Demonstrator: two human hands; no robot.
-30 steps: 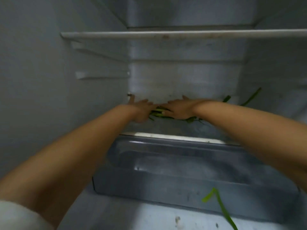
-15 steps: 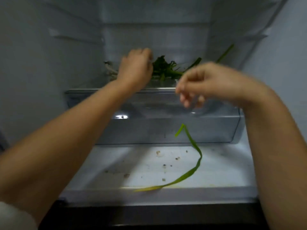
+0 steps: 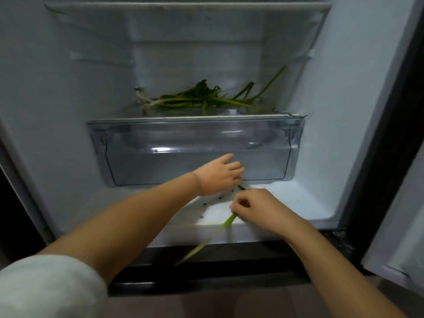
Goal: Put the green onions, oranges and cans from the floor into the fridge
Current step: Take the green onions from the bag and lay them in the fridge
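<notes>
Right hand (image 3: 259, 208) pinched shut on a stray green onion leaf (image 3: 229, 220) at the fridge floor (image 3: 302, 203); left hand (image 3: 218, 174) loosely open, empty, before the clear drawer (image 3: 160, 134). Green onions (image 3: 202, 99) on the shelf above. Likely next: lifting the leaf up to the bunch.

Dim, cool, bluish light. White inner walls (image 3: 57, 111), scuffed, with moulded rails at 10 and 2 o'clock. Glass shelf (image 3: 188, 6) at 12 o'clock. Clear plastic drawer (image 3: 195, 136) at centre, a glare spot on its front. Dark crumbs (image 3: 220, 198) on the white base just below it. Black sill (image 3: 229, 255) at 6 o'clock. Door edge (image 3: 394, 226) at 4 o'clock.
</notes>
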